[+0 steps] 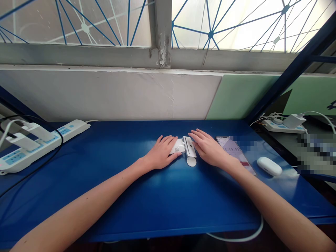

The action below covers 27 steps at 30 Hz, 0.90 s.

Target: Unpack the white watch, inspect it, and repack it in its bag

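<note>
My left hand (163, 152) lies flat on the blue desk, its fingers stretched over part of a small white packet (179, 146) that looks like clear plastic with a printed mark. Right beside the packet is a slim white piece (189, 147) with a dark slot along it and a round end (191, 161) toward me; its exact kind I cannot make out. My right hand (207, 146) rests palm down just to the right of this piece, fingers extended and their tips at its edge. Neither hand is closed around anything.
A phone (236, 154) showing a running timer lies behind my right wrist. Farther right sits a white rounded case (269, 166). A white power strip (44, 147) with chargers and a black cable (59, 148) occupies the left side. The desk's front edge (168, 233) is near me.
</note>
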{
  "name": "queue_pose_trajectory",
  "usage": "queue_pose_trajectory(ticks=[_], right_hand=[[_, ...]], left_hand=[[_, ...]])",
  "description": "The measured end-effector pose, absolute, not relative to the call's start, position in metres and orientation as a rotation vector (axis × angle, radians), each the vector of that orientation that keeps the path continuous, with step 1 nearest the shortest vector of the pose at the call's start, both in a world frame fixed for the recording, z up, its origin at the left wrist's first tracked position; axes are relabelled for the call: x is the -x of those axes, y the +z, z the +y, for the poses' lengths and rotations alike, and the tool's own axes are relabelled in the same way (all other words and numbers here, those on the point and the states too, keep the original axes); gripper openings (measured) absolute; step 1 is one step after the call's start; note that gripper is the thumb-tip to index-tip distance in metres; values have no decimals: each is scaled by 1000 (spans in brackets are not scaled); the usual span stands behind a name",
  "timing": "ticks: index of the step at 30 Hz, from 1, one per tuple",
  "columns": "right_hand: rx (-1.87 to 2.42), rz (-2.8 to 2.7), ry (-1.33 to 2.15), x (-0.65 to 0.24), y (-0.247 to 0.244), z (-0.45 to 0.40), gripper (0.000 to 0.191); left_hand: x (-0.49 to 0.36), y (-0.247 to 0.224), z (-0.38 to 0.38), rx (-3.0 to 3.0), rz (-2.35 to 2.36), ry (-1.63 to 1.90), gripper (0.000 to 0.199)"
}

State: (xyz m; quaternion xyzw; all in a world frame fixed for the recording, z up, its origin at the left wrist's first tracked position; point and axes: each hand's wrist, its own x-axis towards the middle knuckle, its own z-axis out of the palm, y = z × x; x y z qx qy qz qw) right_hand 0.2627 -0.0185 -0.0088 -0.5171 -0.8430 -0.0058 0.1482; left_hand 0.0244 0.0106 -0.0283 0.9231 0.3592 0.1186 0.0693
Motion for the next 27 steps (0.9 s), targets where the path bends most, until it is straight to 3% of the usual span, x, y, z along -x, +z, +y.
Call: queue_pose_trajectory(ticks=[7,16,21,27], right_hand=[[1386,-2437,-62,-273,-12,-11,51],[1113,-2340,-152,-278,6,-15,31],[1046,-2094,-7,-272,18,-27,25],[1138,-1792,217,-262,22,-29,20]], left_hand=[[-23,-26,9,-2761,980,462,62],[-22,-17,4,-2756,840,526,60],[-18,-16,4,-2682,744,680,62],[-20,-23,7,-2520,990,849,52]])
